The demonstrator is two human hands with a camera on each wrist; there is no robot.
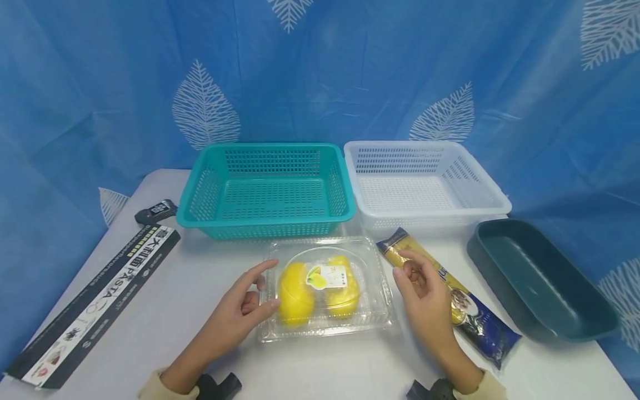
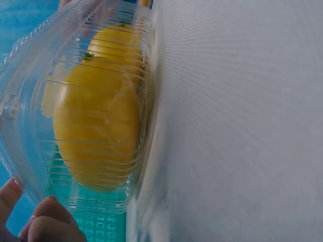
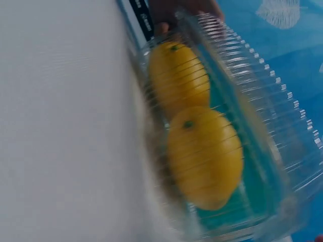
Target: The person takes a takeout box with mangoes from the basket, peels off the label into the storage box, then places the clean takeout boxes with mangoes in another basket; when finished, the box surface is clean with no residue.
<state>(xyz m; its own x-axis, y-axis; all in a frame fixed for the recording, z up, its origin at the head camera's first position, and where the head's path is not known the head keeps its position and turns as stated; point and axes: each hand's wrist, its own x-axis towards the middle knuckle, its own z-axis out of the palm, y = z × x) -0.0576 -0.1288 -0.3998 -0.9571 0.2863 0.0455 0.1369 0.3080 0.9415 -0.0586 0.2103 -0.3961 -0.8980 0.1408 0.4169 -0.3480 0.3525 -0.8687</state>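
A clear plastic box (image 1: pixel 370 300) with two yellow lemon-like fruits (image 1: pixel 296 294) and a lemon label on its lid lies on the table. My left hand (image 1: pixel 237 305) is at the box's left edge, index finger and thumb spread towards it, other fingers bent. My right hand (image 1: pixel 427 300) is just right of the box, fingers loosely bent with nothing in them, above a yellow and blue packet (image 1: pixel 480 316). In the left wrist view, fingertips (image 2: pixel 50 212) are by the box's rim; whether they touch it I cannot tell. The right wrist view shows both fruits (image 3: pixel 204 156) through the ribbed side.
Behind the box stand a teal basket (image 1: pixel 265 228) and a white basket (image 1: pixel 430 214). A dark green tub (image 1: pixel 540 283) is at the right. On the left lie a long black and white pasta box (image 1: pixel 95 305) and a small black item (image 1: pixel 156 212).
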